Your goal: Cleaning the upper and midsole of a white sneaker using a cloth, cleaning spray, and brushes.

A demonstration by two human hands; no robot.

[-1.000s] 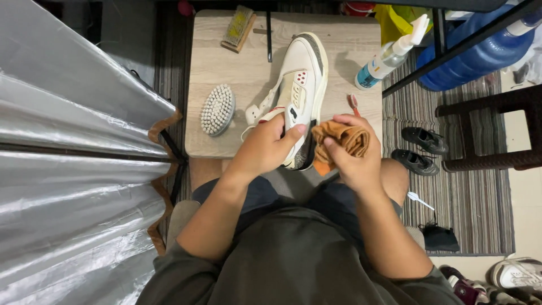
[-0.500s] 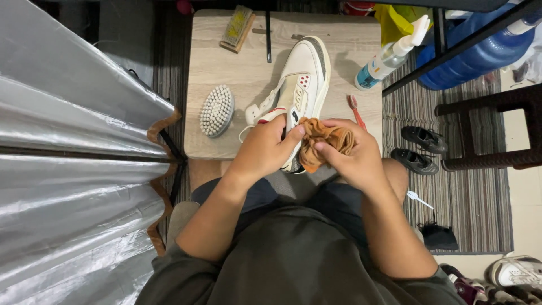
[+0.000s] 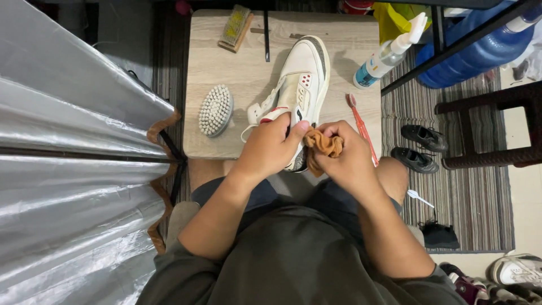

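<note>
While we are bracing the white sneaker with our left hand, its fingers are wrapped over the heel collar and clamped on it, thumb tucked toward the opening. Our right hand is bunching the brown cloth, fingers curled shut around it, pressing it against the heel just beside the left fingertips. The sneaker is lying on the bench with its toe pointing away from our fingers and its heel hanging over the near edge, above our lap.

We are judging that overhang as the main risk: if the left fingers are loosening while the cloth is pushing, the shoe could be tipping off the edge. The red toothbrush is lying just beyond the right knuckles, close to the bench's edge, so a wide sweep of that hand could be knocking it to the floor. Farther out from the right fingers, the spray bottle is lying tilted at the bench's edge and could be rolling off if the shoe gets shoved. The round bristle brush is sitting well clear, out past the left fingers. The cloth is also crowding the left fingertips, so we could be rubbing our own hand rather than the leather.
</note>
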